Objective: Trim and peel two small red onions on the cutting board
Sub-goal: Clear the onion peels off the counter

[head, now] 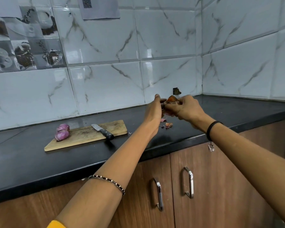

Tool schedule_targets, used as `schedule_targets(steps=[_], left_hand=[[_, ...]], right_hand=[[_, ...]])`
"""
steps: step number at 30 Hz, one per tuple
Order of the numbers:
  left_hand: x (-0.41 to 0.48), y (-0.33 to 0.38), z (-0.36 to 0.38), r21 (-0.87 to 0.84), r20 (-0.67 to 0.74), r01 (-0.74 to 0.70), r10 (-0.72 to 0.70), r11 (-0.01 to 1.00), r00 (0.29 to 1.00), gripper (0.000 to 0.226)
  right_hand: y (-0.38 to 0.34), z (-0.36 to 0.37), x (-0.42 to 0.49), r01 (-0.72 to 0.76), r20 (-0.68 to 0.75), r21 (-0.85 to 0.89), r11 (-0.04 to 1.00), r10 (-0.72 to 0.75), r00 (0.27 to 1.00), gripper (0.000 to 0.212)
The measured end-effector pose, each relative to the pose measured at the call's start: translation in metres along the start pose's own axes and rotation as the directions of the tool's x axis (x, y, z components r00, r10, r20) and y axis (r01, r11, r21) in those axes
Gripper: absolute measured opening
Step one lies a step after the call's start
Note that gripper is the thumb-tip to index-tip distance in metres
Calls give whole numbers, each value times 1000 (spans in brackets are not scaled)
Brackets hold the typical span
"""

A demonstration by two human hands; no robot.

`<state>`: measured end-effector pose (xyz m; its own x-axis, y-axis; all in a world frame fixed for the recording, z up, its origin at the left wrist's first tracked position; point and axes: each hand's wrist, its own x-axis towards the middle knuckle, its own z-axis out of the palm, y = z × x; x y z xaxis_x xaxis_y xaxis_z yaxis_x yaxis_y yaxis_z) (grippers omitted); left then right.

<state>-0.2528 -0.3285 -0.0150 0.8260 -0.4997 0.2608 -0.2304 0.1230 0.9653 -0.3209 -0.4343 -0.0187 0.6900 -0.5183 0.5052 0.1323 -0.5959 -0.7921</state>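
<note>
The onion [171,99] sits between the hands, off to the right of the cutting board [89,137] — right hand [187,108] curled round it, left hand [155,112] pinching its left side.

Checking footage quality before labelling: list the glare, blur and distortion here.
Head view: bright glare patches on the glossy wall tiles; the wide-angle lens bows the countertop edge and tile lines; left hand, right hand and the onion they grip look soft; knife and cutting board look sharper.
</note>
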Motion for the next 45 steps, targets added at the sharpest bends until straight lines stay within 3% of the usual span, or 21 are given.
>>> schedule_targets(steps=[7, 12, 18, 24, 28, 36, 39, 42, 45], left_hand=[[-44, 15, 84, 62, 109, -135, 128, 989, 986, 24], [-70, -1, 142, 43, 166, -119, 111, 992, 980, 17], [-92, -63, 206, 61, 275, -33, 15, 998, 961, 21], [-117, -160, 261, 113, 325, 154, -183, 982, 928, 18], [-139, -232, 288, 144, 374, 281, -315, 949, 873, 19], [-182, -370, 319, 213, 410, 595, -624, 775, 666, 17], [-189, -397, 326, 287, 397, 673, -724, 681, 564, 26], [-191, -410, 331, 351, 369, 758, -826, 549, 427, 39], [-190, -422, 331, 375, 362, 801, -869, 466, 337, 48]], right_hand=[[14, -69, -38, -8, -93, 55, 998, 13, 996, 31], [53, -121, -66, -61, -161, 39, 997, 66, 985, 33], [118, -163, -114, -162, -170, -19, 987, 156, 973, 40], [210, -177, -171, -383, -166, -55, 922, 370, 914, 48], [271, -172, -217, -548, -176, -77, 833, 530, 830, 50], [384, -150, -298, -789, -195, -122, 602, 765, 614, 23], [421, -145, -317, -864, -235, -92, 495, 832, 502, 16], [464, -143, -333, -945, -227, 5, 328, 920, 319, 32], [498, -146, -341, -967, -146, 97, 238, 964, 222, 37]])
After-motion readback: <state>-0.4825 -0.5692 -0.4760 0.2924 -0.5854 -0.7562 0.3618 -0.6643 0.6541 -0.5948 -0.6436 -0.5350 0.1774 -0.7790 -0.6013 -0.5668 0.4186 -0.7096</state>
